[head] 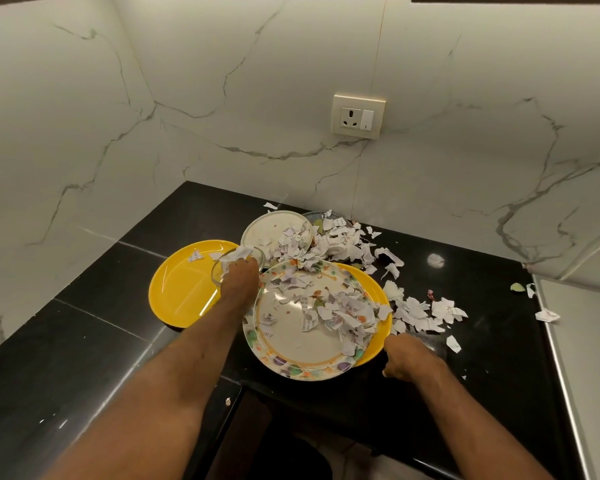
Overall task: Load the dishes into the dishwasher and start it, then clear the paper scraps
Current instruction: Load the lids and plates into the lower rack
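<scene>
A patterned plate [291, 344] with a glass plate on top lies tilted over a yellow plate [378, 296] on the black counter. Paper scraps [343, 306] cover its right half and spill onto the counter. My left hand [239, 275] grips the rim of a small glass bowl [219, 268] holding scraps, which rests over a yellow divided plate [184, 282]. My right hand [409, 355] is curled at the lower right edge of the yellow plate; whether it holds the rim cannot be told. A white plate [267, 230] sits behind.
A grey dish [317, 216] peeks out behind the white plate. More scraps [426, 310] lie scattered right, some near the counter's right edge [548, 315]. A wall socket [359, 116] is on the marble backsplash. A dark opening shows below the counter front.
</scene>
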Available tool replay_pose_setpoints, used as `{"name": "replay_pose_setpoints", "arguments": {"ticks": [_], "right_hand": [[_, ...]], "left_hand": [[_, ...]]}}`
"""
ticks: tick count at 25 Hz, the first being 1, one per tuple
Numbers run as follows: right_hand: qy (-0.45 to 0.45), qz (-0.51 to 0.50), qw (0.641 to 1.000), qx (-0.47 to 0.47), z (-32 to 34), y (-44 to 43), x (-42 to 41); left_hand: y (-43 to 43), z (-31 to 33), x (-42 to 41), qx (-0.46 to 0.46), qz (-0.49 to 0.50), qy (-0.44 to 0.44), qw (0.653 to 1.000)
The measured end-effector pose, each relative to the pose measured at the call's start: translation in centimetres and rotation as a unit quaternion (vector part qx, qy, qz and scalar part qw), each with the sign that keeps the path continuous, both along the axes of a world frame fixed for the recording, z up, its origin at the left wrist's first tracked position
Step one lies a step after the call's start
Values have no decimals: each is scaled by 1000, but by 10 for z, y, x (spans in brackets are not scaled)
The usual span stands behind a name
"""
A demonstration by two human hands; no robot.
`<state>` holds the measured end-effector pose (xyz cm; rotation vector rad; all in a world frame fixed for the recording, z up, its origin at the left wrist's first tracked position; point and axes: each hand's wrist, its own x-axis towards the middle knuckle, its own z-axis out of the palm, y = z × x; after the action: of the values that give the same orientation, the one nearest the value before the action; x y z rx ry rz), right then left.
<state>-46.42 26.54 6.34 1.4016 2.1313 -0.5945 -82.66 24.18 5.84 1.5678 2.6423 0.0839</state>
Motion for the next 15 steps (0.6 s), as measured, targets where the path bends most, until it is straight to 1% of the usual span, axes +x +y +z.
{"name": "replay_pose_setpoints", "arguments": {"ticks": [4, 6, 7, 9, 10, 11, 12, 13, 15], "right_hand": [[11, 0, 1000, 14, 1, 1, 5], [28, -15, 999, 11, -1, -1, 14], [49, -35, 998, 5, -2, -3, 20], [138, -121, 983, 22, -3, -13, 32], [200, -181, 961, 60, -2, -20, 36], [259, -239, 931, 96, -1, -28, 39], [315, -287, 898, 105, 2, -35, 41], [369, -323, 868, 77, 5, -40, 39], [473, -376, 796, -33, 19, -49, 31]], "left_hand": [[-3, 24, 3, 15, -69, 35, 997], [-3, 39, 11, 20, -111, 33, 993], [-3, 46, 19, 24, -133, 23, 991], [-8, 57, 40, 22, -182, -7, 983], [-12, 59, 55, 15, -209, -20, 978], [-18, 59, 72, 6, -240, -30, 970], [-25, 58, 92, -3, -274, -40, 961], [-31, 56, 113, -13, -310, -47, 950], [-41, 55, 154, -33, -379, -39, 924]]}}
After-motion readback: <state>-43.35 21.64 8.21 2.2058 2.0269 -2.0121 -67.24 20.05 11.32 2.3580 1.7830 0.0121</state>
